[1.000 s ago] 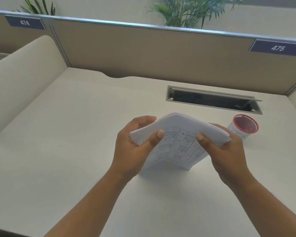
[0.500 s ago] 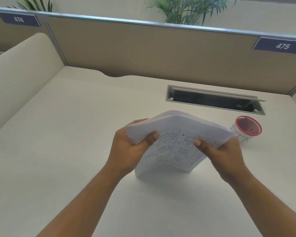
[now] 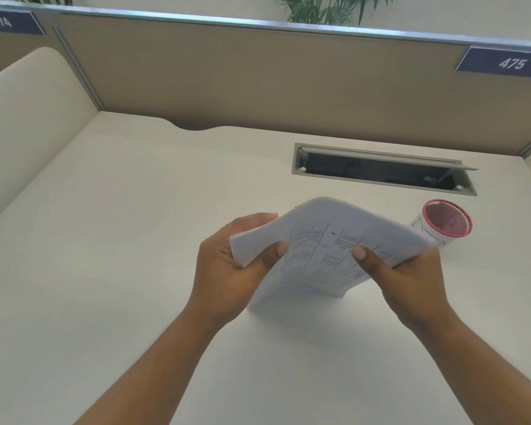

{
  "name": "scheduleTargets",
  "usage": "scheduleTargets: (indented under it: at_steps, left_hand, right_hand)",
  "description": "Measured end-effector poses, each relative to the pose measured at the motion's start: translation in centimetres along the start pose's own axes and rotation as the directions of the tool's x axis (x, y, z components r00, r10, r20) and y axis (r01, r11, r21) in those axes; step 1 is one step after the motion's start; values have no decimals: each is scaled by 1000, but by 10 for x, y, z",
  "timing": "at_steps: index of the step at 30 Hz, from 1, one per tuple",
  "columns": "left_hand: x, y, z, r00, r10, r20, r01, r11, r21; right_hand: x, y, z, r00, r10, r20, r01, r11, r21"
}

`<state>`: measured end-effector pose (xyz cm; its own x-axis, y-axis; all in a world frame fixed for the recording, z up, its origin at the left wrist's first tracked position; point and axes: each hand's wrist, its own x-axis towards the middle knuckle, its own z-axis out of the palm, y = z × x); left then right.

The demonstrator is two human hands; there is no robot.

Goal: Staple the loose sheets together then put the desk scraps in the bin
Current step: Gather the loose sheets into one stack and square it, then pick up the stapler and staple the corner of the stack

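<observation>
A stack of white printed sheets (image 3: 325, 240) stands on its lower edge on the cream desk (image 3: 120, 240), bowed over at the top. My left hand (image 3: 230, 271) grips the stack's left side, thumb on the printed face. My right hand (image 3: 411, 280) grips the right side the same way. A small round bin (image 3: 446, 222) with a red rim and mesh inside sits just behind and right of the sheets, partly hidden by them. No stapler and no scraps are in view.
An open cable slot (image 3: 383, 173) with a raised metal flap is set into the desk at the back right. Tan partition panels (image 3: 258, 81) close off the back, and a cream side panel (image 3: 22, 118) rises on the left.
Both hands and the sheets have kept their grip and place on the desk. The stack's top has bowed a little further over, and the camera has tilted slightly.
</observation>
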<state>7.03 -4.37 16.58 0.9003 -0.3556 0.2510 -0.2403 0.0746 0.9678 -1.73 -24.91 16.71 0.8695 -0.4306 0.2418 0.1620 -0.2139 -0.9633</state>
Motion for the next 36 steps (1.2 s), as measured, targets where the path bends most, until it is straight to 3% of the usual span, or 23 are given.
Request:
scheduleTargets:
  at_steps: [5,13,17,23,26,31,36]
  left_hand:
    - [-2,-14,4,994,-112,-20,112,994,10]
    - [-2,-13,5,998,-66,-7,66,998,-22]
    - [-2,-29,5,988,-157,-2,157,987,28]
    - [11,-36,-10,971,-240,21,238,970,47]
    - [21,-44,-26,934,-357,27,356,934,14]
    - [29,-70,-33,877,-479,-32,479,878,-19]
    - [35,-95,-39,851,-506,-140,501,862,-69]
  right_hand:
    - [-2,12,0,999,42,22,-42,999,-22]
    - [-3,4,-1,1000,-5,1,5,998,63]
    - [-7,21,2,987,124,102,-127,992,22]
    - [-3,36,-3,921,303,243,-324,945,49]
    - [12,42,-6,880,369,297,-409,909,80]
    - [37,66,7,818,477,323,-485,872,-60]
    - [58,96,17,694,583,423,-549,808,-212]
